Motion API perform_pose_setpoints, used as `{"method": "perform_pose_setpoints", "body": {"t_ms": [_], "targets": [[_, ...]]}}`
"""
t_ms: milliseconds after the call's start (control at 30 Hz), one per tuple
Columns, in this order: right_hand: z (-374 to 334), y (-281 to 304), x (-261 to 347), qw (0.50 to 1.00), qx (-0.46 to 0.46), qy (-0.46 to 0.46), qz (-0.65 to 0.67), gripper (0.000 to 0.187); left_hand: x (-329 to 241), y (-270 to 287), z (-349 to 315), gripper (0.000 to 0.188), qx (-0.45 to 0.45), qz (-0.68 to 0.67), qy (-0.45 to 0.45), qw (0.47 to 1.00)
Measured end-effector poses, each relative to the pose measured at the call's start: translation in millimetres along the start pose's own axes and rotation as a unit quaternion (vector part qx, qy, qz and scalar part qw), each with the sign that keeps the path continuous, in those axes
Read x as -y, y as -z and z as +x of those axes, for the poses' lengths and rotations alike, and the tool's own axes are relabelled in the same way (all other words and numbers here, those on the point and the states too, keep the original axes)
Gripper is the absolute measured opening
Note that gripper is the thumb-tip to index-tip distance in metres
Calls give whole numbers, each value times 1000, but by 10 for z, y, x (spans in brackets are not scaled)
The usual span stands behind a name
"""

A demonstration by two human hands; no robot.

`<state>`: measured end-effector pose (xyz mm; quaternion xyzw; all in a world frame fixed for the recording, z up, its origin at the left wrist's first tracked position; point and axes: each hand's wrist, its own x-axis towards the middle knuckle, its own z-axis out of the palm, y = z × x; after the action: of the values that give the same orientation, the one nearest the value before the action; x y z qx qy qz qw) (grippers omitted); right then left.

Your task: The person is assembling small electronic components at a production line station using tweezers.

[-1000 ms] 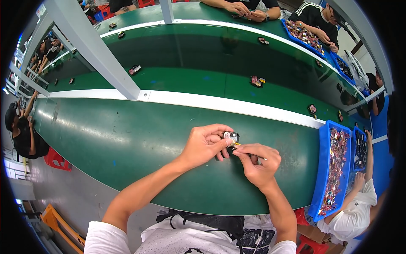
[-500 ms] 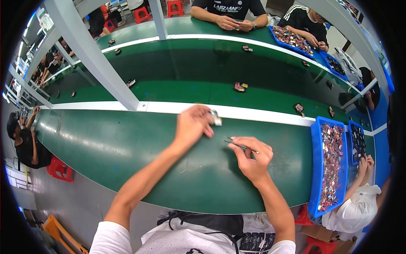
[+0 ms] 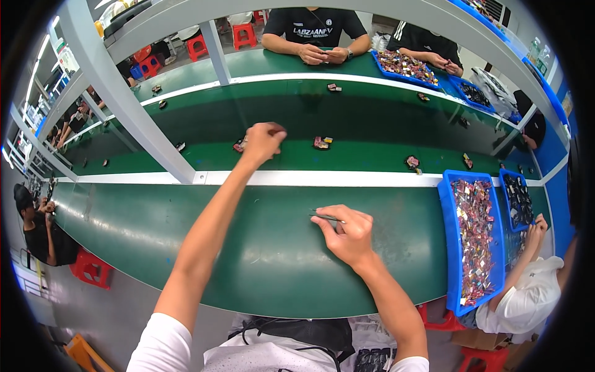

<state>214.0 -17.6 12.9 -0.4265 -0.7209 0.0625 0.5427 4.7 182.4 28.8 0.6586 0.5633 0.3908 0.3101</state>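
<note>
My left hand (image 3: pixel 263 142) reaches over the green conveyor belt (image 3: pixel 291 162), its fingers loosely bent and somewhat blurred, with nothing visible in them. Right beside its wrist edge lies a small reddish and dark component (image 3: pixel 240 145) on the belt. Another small component (image 3: pixel 322 143), with red, white and yellow parts, lies to the right of that hand. Above the green work table (image 3: pixel 273 248), my right hand (image 3: pixel 350 232) is closed around a pair of thin dark tweezers (image 3: pixel 328 217), their tips pointing left.
A blue tray (image 3: pixel 453 248) heaped with small reddish components stands at the table's right end, beside a smaller blue tray (image 3: pixel 505 198) of black parts. A grey frame post (image 3: pixel 133 93) rises at the left. Co-workers sit across the belt and at both ends.
My left hand has moved forward from above the table to over the belt, and the small part it held has been let go onto the belt. Belt parts have shifted left.
</note>
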Motion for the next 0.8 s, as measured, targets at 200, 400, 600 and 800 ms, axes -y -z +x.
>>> {"method": "perform_pose_setpoints", "body": {"t_ms": [200, 400, 600, 800], "targets": [[4, -42, 8, 1000, 2, -5, -1, 15, -187, -485, 248, 22, 110, -30, 40, 993], [35, -15, -27, 1000, -5, -2, -1, 14, -90, -554, 338, 22, 94, 23, 88, 991], [18, -33, -31, 1000, -10, 9, 6, 13, -140, -369, 43, 17, 82, -58, 73, 992], [38, -13, -18, 995, -27, -79, 59, 13, -136, -104, -677, 17, 98, -207, 88, 969]]}}
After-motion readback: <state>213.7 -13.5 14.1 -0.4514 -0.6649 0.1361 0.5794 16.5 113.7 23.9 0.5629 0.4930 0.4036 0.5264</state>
